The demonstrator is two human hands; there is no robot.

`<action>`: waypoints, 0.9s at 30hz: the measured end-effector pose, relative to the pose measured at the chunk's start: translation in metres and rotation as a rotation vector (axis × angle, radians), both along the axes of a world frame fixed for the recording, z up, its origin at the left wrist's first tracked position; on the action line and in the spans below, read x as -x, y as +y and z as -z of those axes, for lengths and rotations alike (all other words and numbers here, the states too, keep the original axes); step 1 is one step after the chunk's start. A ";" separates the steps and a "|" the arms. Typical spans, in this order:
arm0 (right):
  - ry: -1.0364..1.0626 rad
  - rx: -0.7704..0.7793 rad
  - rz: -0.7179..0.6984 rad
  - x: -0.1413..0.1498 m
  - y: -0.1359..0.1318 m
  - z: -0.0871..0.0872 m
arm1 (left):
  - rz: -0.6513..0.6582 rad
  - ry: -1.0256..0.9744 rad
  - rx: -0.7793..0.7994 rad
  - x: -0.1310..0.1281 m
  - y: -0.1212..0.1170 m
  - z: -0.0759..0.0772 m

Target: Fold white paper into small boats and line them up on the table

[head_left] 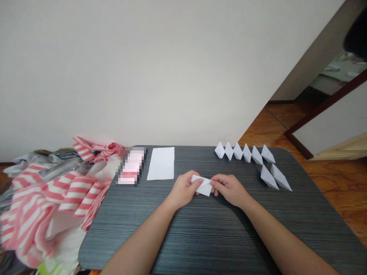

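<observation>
Between my two hands, just above the middle of the dark table, is a small folded piece of white paper (205,188). My left hand (185,189) grips its left end, thumb on top and fingers behind. At the right edge, my right hand (229,188) pinches the paper between thumb and fingers. A diagonal fold line crosses its face. Toward the back left lies a flat white sheet stack (161,163); whether it is one sheet or more I cannot tell. Several folded paper boats (237,151) stand in a row at the back right, with two more paper boats (269,177) in front.
The dark wood-grain table (200,236) meets a pale wall (160,76) behind. A blurred-out pink rectangular item (132,166) lies at the back left. Red-and-white striped cloth (37,194) is heaped beside the left edge. Wooden floor (335,187) shows at right.
</observation>
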State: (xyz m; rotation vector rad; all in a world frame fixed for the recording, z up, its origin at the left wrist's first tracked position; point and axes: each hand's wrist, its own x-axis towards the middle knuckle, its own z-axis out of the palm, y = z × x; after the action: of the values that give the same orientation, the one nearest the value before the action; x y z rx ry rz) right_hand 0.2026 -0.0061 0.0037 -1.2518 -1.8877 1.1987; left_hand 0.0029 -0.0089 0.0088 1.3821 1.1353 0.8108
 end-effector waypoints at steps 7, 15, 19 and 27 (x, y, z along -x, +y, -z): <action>-0.005 -0.002 0.011 0.001 0.000 -0.002 | -0.013 -0.027 0.001 0.000 0.000 -0.001; 0.074 0.056 0.014 0.002 0.001 0.001 | -0.004 -0.022 0.006 0.000 0.000 0.001; 0.212 0.136 0.068 -0.001 0.002 0.007 | -0.021 -0.032 0.023 0.000 0.000 0.003; 0.087 0.080 0.019 0.000 0.000 0.006 | -0.015 -0.024 0.010 0.000 0.000 0.004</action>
State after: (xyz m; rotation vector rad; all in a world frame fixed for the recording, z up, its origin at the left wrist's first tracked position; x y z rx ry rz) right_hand 0.2023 -0.0062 -0.0019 -1.2361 -1.7776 1.3093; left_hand 0.0031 -0.0086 0.0049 1.3541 1.1315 0.8295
